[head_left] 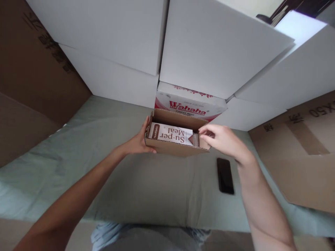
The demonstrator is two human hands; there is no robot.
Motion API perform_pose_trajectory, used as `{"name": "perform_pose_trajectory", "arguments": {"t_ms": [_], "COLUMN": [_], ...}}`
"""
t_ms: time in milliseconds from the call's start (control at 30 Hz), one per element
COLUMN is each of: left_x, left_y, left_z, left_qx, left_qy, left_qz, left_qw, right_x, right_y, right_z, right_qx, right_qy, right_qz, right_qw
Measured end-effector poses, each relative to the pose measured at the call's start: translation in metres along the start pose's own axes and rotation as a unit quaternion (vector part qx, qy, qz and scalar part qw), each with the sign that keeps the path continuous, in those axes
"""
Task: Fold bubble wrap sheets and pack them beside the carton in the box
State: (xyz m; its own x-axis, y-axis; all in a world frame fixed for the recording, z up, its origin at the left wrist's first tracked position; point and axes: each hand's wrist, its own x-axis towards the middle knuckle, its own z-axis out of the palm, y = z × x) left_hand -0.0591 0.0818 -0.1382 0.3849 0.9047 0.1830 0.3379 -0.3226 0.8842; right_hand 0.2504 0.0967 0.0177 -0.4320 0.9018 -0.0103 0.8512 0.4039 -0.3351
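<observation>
A small open cardboard box [172,149] is held up over the green cloth, its opening facing me. Inside lies a white and brown carton [171,134] printed "Su-per Meal", upside down to my view. My left hand [140,141] grips the left end of the box, thumb below and fingers up along the side. My right hand [218,137] is at the right end with its fingers curled close together. Its fingertips reach into the opening, beside a small clear-looking item [196,139] next to the carton. What those fingertips pinch, if anything, is hidden.
A black phone [225,176] lies on the green cloth [146,188] to the right. A Wahaha carton [188,104] stands right behind the box. Large white boxes [209,45] form a wall at the back. Brown cartons stand at left [34,87] and right [300,150].
</observation>
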Motion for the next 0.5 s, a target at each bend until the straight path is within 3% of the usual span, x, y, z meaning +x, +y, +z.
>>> {"name": "perform_pose_trajectory", "arguments": {"t_ms": [67,167,333,500], "left_x": [0.007,0.009,0.005,0.007], "left_y": [0.001,0.004,-0.002,-0.007], "left_z": [0.000,0.003,0.006,0.008], "left_qx": [0.002,0.006,-0.018,-0.044], "left_qy": [-0.002,0.009,0.012,0.026], "left_qz": [0.008,0.023,0.026,0.037], "left_qw": [1.000,1.000,0.999,0.998], "right_x": [0.020,0.035,0.034,0.026], "right_y": [-0.004,-0.004,-0.003,0.004], "right_z": [0.001,0.013,0.025,0.018], "right_qx": [-0.086,-0.167,-0.211,-0.132], "right_qy": [-0.111,-0.168,-0.175,-0.132], "right_qz": [-0.004,-0.006,0.015,0.016], "right_qw": [0.990,0.971,0.962,0.982]}}
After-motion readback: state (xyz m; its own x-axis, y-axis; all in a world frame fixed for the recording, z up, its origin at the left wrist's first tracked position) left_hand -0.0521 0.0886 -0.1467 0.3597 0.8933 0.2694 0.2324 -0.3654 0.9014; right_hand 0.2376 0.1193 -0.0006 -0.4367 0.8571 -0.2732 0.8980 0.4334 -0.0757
